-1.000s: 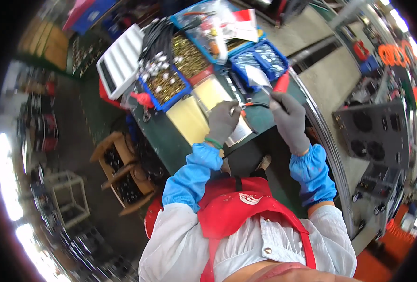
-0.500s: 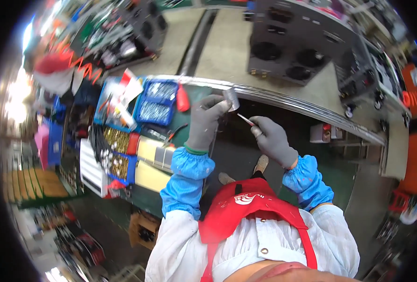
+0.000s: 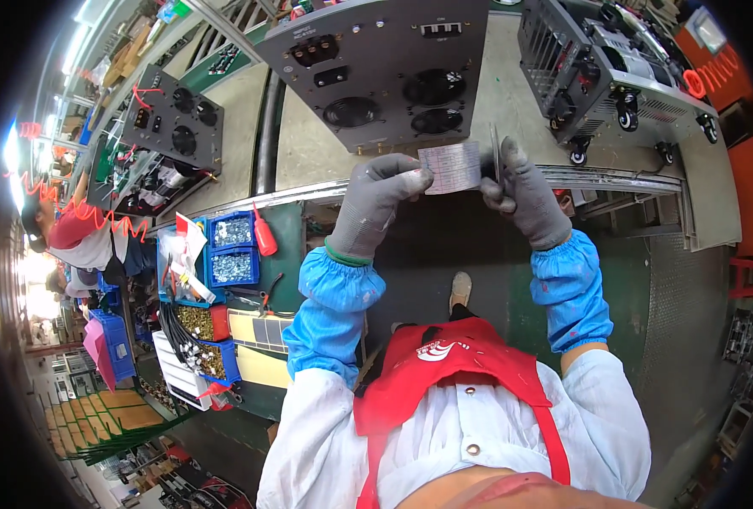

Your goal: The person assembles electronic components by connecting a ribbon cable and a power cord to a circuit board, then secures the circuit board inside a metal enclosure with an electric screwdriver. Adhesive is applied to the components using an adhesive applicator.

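Thin plate [image 3: 450, 167] glossy, silvery, metal-looking; gloves [image 3: 370, 208] matt grey cloth; sleeves [image 3: 339, 284] smooth blue fabric w/ slight sheen, puckered; apron [image 3: 470, 369] matt red cloth; shirt [image 3: 427, 424] thin wht cloth, crinkled. Cabinet [image 3: 376, 59] dk grey matt metal, smooth; bench rail [image 3: 622, 181] shiny metal; bins [image 3: 233, 248] blue plastic, semi-gloss; bottle [image 3: 264, 236] smooth red plastic.

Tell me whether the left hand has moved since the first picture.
Yes: the left hand went away from the yellow sheets, toward the large grey cabinet.
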A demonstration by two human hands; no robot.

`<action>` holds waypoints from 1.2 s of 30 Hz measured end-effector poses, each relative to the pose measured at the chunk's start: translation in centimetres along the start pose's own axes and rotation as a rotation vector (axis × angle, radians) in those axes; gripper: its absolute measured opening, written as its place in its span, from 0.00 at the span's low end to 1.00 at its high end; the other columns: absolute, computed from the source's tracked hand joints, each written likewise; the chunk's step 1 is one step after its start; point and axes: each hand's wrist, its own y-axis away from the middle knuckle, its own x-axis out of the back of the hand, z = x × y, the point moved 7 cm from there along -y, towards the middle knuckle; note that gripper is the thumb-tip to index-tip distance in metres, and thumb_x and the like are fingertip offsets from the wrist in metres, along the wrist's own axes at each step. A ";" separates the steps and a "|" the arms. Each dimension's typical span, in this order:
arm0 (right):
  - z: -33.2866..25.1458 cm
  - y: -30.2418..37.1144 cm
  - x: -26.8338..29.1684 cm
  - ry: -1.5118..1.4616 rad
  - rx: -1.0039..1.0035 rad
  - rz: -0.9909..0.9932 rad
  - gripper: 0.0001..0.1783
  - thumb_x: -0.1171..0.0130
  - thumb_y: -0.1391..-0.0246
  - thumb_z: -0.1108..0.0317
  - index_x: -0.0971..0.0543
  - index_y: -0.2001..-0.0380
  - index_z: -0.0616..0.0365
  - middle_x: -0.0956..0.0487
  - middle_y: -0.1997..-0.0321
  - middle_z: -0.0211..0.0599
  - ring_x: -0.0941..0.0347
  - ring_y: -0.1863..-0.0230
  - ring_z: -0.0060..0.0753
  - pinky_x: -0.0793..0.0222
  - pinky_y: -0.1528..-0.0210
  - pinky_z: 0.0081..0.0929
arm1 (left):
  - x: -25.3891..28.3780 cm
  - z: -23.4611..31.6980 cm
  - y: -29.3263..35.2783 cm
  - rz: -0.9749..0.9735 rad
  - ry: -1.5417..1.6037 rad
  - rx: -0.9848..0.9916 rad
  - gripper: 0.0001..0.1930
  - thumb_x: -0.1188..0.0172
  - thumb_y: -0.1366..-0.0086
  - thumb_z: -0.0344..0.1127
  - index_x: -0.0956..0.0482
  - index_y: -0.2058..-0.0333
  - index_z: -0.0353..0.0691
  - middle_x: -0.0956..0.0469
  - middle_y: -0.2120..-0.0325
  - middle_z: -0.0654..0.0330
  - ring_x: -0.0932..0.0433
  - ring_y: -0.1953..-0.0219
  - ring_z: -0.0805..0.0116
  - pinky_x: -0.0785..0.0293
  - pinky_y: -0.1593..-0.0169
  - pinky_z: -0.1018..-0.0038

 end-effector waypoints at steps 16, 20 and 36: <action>-6.8 -6.1 2.6 0.912 0.561 0.315 0.13 0.34 0.47 0.61 0.18 0.67 0.62 0.24 0.77 0.29 0.31 0.73 0.20 0.34 0.68 0.24 | 1.0 0.3 -8.2 0.235 -0.357 -0.407 0.10 0.34 0.42 0.33 0.18 0.66 0.33 0.21 0.74 0.64 0.27 0.73 0.81 0.31 0.69 0.81; -8.7 -10.5 2.9 0.989 0.890 0.351 0.13 0.33 0.48 0.60 0.17 0.66 0.60 0.23 0.77 0.37 0.28 0.76 0.27 0.33 0.71 0.25 | 2.1 1.5 -12.2 0.369 -0.383 -0.530 0.10 0.33 0.42 0.33 0.17 0.66 0.32 0.22 0.79 0.66 0.29 0.78 0.81 0.32 0.74 0.81; -9.0 -13.2 2.9 1.040 1.188 0.524 0.13 0.34 0.44 0.62 0.15 0.61 0.58 0.16 0.69 0.31 0.23 0.66 0.19 0.29 0.61 0.20 | 1.9 3.0 -15.3 0.548 -0.406 -0.740 0.05 0.35 0.42 0.28 0.17 0.70 0.31 0.18 0.77 0.61 0.25 0.74 0.79 0.29 0.69 0.78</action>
